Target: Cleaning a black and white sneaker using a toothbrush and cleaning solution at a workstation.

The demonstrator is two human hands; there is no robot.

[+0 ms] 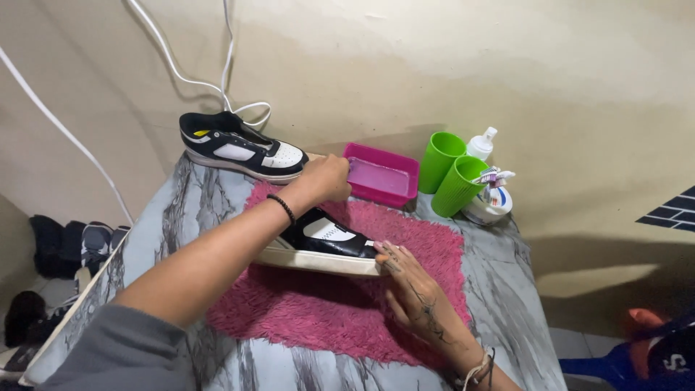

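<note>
Hands work over a black-and-white sneaker (326, 245) tipped on its side on a pink shaggy mat (318, 311), which covers part of a marble-patterned table (195, 210). The right hand (413, 286) presses flat and open against the toe and pale sole, steadying it without gripping. The left hand (327, 178) reaches across to the near edge of a pink tray (384, 174), fingers curled (whether they pinch anything, I cannot tell). A second sneaker (239, 147) sits against the wall. Two green cups (450, 174) and white bottles (486, 195) stand beside the tray.
</note>
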